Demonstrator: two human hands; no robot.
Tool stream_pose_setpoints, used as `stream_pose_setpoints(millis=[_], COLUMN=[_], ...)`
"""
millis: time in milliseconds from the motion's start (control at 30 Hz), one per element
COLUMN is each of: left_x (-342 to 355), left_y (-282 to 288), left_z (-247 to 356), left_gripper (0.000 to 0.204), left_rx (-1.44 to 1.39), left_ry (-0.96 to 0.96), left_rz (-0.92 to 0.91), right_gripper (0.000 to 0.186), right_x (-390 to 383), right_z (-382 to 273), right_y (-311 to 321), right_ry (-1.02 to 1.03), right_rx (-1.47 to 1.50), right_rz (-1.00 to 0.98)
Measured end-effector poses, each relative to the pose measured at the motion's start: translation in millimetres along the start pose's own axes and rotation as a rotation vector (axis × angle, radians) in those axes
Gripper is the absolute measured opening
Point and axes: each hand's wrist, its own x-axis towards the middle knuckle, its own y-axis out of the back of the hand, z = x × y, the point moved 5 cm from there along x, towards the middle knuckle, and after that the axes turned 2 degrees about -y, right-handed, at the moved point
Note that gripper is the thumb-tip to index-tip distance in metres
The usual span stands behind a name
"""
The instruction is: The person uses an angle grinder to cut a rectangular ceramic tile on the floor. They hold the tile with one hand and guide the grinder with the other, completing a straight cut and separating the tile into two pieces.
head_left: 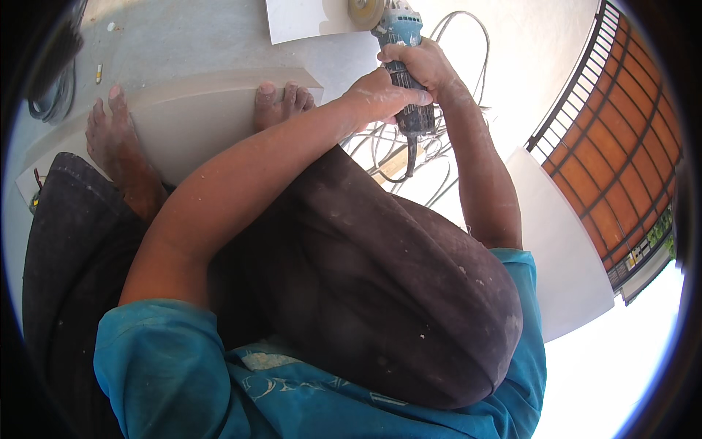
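A teal and black angle grinder (401, 31) is held out at the top of the view, to the right of the middle. My left hand (376, 99) wraps around the lower black part of its body. Higher up, near the teal housing, my right hand (425, 67) is closed around the same tool. The grinder's round disc (367, 13) lies at the right edge of a flat white tile (303, 20); whether it touches or cuts in cannot be made out. A dark power cord (412, 157) leaves the tool's rear end. White dust coats both hands.
My bare feet (126, 143) rest by a large pale slab (197, 110). Tangled cables (439, 146) and a strip of wood (391, 164) lie below the grinder. Another pale sheet (563, 256) stands at right, before an orange gate with black bars (610, 139). Coiled cable (55, 106) lies far left.
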Motion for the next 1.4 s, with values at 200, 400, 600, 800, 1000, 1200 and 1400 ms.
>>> stream_pose_setpoints(millis=[200,400,600,800,1000,1200,1400], left_x=[6,2,0,2,4,-2,-15], left_y=[-4,-4,-1,-1,-4,-8,-10], left_z=[-13,-11,-5,-7,-13,-14,-6], left_gripper=[0.06,0.061,0.059,0.058,0.059,0.058,0.059], left_rx=[-0.003,-0.028,-0.005,-0.015,-0.067,-0.079,-0.044], left_ry=[0.037,0.006,0.029,0.022,-0.005,-0.002,0.038], left_rz=[0.014,0.002,-0.015,-0.012,-0.022,-0.031,-0.016], right_gripper=[0.042,0.042,0.042,0.041,0.043,0.043,0.042], right_x=[-5,-4,-1,-4,-5,-9,-18], right_z=[6,8,5,2,4,9,8], right_y=[-2,-3,-2,-3,-2,-4,-5], right_ry=[-0.014,0.001,-0.003,-0.022,-0.013,-0.028,-0.018], right_rx=[-0.006,-0.012,-0.008,0.002,-0.033,-0.059,-0.041], right_rz=[-0.001,0.001,0.011,0.014,0.008,0.006,0.003])
